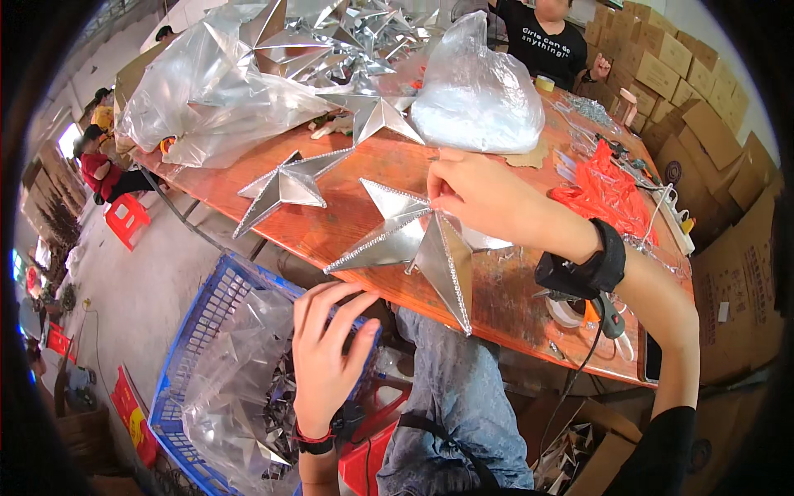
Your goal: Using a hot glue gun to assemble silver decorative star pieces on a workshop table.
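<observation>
A silver five-pointed star [389, 241] with bead-like trim along its ridges lies at the table's front edge, one point jutting over it. My right hand [467, 194] is closed on this star near its middle, thumb and fingers pinched together; the fingertips are partly hidden. Behind it to the left, a second silver star [287, 183] rests on the wood. My left hand [329, 347] is open, its fingers spread just below the table edge, above the blue basket [178, 355]. Nothing is in it.
Silver stars and clear plastic bags [219, 99] cover the far side of the wooden table [513, 302]. A red plastic bag [608, 190] lies right, near a corded dark grey tool [610, 318]. Someone in black [542, 41] is across the table. Cardboard boxes [662, 74] stand right.
</observation>
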### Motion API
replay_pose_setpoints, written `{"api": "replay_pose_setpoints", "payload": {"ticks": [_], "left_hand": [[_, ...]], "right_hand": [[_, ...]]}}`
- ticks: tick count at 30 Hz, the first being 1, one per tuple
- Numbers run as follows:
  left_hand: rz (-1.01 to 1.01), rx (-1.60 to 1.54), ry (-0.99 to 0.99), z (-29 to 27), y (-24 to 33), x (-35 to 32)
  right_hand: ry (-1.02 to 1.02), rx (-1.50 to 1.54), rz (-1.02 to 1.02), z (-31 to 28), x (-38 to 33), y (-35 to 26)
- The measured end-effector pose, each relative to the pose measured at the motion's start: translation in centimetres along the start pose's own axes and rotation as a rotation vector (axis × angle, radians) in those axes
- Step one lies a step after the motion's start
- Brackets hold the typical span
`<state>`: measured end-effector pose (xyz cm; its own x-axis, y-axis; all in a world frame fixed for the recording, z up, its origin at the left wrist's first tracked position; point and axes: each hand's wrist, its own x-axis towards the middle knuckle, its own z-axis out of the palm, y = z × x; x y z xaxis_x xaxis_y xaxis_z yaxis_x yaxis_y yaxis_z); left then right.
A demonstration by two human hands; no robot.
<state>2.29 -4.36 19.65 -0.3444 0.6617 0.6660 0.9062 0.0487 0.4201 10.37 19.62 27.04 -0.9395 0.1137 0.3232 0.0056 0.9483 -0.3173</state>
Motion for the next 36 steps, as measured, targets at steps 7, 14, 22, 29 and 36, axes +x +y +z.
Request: {"api": "replay_pose_setpoints", "payload": {"ticks": [7,14,22,29,36], "left_hand": [[0.175,0.010,-0.095,1.5,0.6,2.8],[0.283,0.040,-0.102,3.0,0.5,5.6],[0.308,0.050,-0.119,4.1,-0.3,6.2],[0.301,0.091,-0.121,4.6,-0.9,6.3],[0.294,0.084,-0.130,4.8,-0.9,6.3]], "right_hand": [[0.009,-0.045,0.021,0.5,-0.2,-0.2],[0.038,-0.050,0.005,1.2,-0.4,0.3],[0.051,-0.065,0.000,1.3,-0.7,0.4],[0.071,-0.044,-0.010,1.4,-0.6,0.4],[0.120,0.028,0.035,1.3,-0.5,0.7]]}}
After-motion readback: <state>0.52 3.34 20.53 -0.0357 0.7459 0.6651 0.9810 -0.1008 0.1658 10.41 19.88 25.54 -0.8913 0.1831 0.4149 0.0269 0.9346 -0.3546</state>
